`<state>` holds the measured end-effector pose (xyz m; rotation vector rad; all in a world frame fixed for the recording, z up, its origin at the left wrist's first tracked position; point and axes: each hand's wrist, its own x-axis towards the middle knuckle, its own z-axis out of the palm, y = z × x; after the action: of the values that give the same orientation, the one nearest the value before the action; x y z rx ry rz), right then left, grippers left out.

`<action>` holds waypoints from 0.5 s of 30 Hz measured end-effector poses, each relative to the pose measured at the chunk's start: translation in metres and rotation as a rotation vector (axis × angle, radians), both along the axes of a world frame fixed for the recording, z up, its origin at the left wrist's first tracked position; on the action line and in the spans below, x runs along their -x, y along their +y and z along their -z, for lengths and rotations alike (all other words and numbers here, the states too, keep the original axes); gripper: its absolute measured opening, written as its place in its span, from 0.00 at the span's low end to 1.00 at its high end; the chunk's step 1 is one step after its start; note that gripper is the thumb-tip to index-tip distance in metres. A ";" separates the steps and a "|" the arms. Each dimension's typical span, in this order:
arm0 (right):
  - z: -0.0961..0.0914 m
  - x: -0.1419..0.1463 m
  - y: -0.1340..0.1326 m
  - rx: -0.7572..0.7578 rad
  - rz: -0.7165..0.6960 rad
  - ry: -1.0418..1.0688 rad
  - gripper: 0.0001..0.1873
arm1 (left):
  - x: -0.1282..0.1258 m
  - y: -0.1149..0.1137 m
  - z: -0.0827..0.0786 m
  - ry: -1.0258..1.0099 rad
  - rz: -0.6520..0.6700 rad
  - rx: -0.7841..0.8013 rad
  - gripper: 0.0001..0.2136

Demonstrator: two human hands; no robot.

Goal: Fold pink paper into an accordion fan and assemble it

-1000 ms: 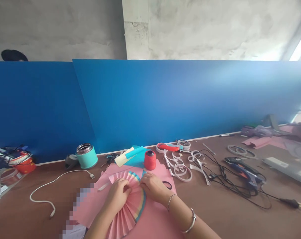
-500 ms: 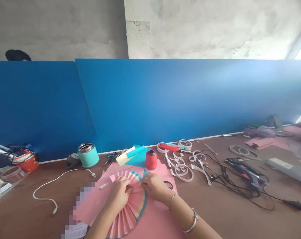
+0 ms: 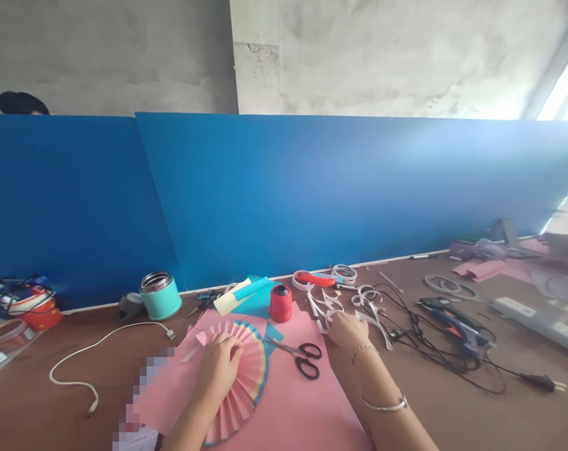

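Note:
A pink pleated paper fan [image 3: 246,382] with a yellow and blue curved border lies on pink paper sheets [image 3: 298,410]. My left hand [image 3: 222,363] rests on its pleats, thumb and fingers closed against the paper. To the right, my right hand [image 3: 348,331] is over the white tape roll [image 3: 331,316], its fingers bent round it and partly hidden. Black-handled scissors [image 3: 303,357] lie between the two hands, blades towards the fan. A small blue paper piece [image 3: 274,332] is by the blade tips. Behind them stands a red thread spool [image 3: 281,304].
Blue and cream paper strips [image 3: 239,294] lie behind the fan. A turquoise metal container [image 3: 160,297] and white cable [image 3: 72,381] are at left. Loose white tape strips, a red-handled tool [image 3: 315,279], a glue gun [image 3: 457,326] and black cords spread rightward. A blue partition [image 3: 312,194] borders the table.
My right hand has moved right, from the fan's edge to the white tape roll, uncovering the scissors. My left hand stays on the fan. The view has shifted slightly.

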<state>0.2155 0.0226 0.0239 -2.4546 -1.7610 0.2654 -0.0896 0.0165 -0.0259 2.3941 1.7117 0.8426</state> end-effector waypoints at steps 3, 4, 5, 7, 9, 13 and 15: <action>-0.001 0.011 0.006 -0.145 0.018 0.040 0.10 | 0.000 0.001 0.002 -0.051 0.026 -0.086 0.08; -0.002 0.015 0.007 -0.254 0.000 0.078 0.10 | -0.001 0.001 0.001 -0.082 0.037 -0.125 0.09; -0.003 0.020 0.008 -0.392 -0.045 0.125 0.09 | -0.002 0.000 0.000 -0.120 0.048 -0.164 0.10; -0.004 0.032 0.006 -0.696 -0.223 0.214 0.08 | -0.004 -0.002 -0.005 -0.201 0.074 -0.225 0.11; -0.004 0.048 0.001 -0.894 -0.463 0.254 0.06 | -0.007 -0.006 -0.011 -0.285 0.110 -0.246 0.11; -0.005 0.082 -0.016 -0.838 -0.818 0.271 0.07 | -0.013 -0.016 -0.023 -0.476 0.173 -0.211 0.15; -0.004 0.095 -0.022 -0.749 -0.933 0.259 0.08 | -0.015 -0.020 -0.027 -0.564 0.190 -0.179 0.18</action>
<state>0.1205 0.0007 0.0283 -0.9731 -2.1974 -0.0266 -0.0743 -0.0038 0.0011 2.0785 1.2172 1.5051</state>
